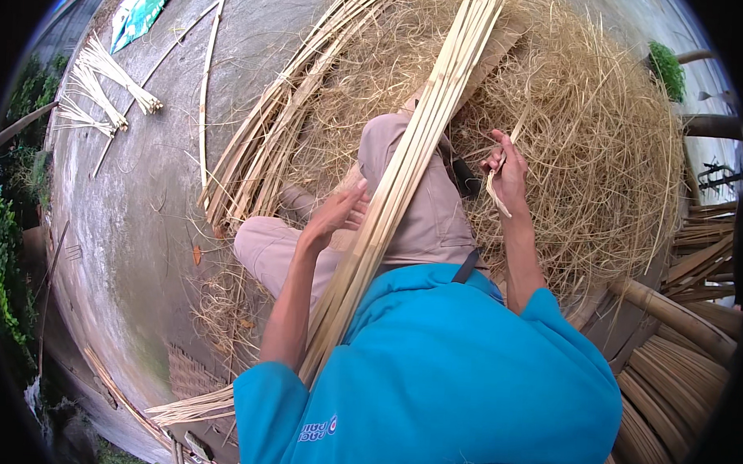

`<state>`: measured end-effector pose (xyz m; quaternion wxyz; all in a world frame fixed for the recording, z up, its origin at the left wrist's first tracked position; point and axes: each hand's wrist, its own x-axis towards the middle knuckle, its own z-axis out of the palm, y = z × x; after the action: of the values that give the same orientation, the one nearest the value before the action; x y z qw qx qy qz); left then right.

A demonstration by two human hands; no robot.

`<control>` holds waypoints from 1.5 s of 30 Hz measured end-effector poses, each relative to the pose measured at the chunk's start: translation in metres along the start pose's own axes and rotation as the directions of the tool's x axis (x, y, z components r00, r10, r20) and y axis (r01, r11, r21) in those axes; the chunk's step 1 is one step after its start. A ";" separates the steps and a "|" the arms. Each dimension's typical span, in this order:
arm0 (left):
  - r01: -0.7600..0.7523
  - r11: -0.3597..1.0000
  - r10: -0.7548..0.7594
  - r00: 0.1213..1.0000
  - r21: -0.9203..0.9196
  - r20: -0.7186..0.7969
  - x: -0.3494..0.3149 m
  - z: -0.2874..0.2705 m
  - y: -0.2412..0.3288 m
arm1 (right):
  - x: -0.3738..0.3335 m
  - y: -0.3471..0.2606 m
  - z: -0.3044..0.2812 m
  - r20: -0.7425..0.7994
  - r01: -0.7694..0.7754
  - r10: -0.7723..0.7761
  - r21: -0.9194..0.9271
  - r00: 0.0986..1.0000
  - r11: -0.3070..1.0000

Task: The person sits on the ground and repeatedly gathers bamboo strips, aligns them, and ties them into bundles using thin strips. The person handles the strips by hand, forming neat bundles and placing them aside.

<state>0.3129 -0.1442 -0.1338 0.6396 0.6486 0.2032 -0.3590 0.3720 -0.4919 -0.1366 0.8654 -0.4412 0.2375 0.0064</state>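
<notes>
A long bundle of pale split strips (417, 156) lies slantwise across the lap, running from 1 o'clock down to 7 o'clock against the blue shirt (473, 366). Just at its 9 o'clock edge is the left hand (339, 213), its grip wide and its fingers loosely spread (whether the fingertips touch the bundle, I cannot tell). Toward 2 o'clock, apart from the bundle, the right hand (511, 171) has its grip narrow, fingers curled around a thin pale strip (497, 197) that hangs below the palm. Under the bundle are the mauve trousers (433, 222), legs folded. A broad heap of curly shavings (595, 158) spreads from 12 to 3 o'clock. Between 10 and 11 o'clock a pile of longer strips (268, 134) rests on the grey floor (134, 232); farther out at 10 lie small stick bundles (102, 83), with a green-and-white bag (142, 13) beyond. A woven piece (190, 375) sits at 8 o'clock, stacked strips (673, 382) at 4, and a leafy plant (666, 70) at 2.
</notes>
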 end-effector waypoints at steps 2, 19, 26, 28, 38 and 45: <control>0.181 0.952 -0.100 0.946 -0.248 0.309 -0.007 0.013 -0.012 | -0.003 0.005 -0.014 -0.060 -0.011 0.009 -0.031 0.998 0.999; 0.202 0.979 -0.185 0.930 -0.022 0.319 -0.068 -0.015 0.068 | -0.080 0.089 0.095 0.553 -0.329 0.679 -0.604 0.484 0.726; 0.146 0.989 -0.133 0.946 -0.022 0.295 -0.067 -0.017 0.029 | -0.093 0.068 0.095 0.515 -0.069 0.791 -0.823 0.329 0.564; 0.147 0.988 -0.128 0.947 -0.043 0.295 -0.065 -0.015 0.015 | -0.091 0.057 0.074 0.470 0.048 0.813 -0.874 0.343 0.484; 0.056 0.989 -0.023 0.973 -0.136 0.229 -0.066 0.001 -0.004 | -0.102 0.004 0.085 0.313 0.644 0.861 -0.765 0.401 -0.022; -0.057 0.976 0.111 0.959 -0.210 0.259 -0.066 -0.001 -0.011 | -0.096 -0.004 0.079 0.337 0.764 0.834 -0.628 0.438 -0.148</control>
<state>0.2617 -0.1289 -0.0939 0.7380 0.5343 0.1216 -0.3939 0.3194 -0.4148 -0.0542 0.1234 -0.8095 -0.3510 0.4542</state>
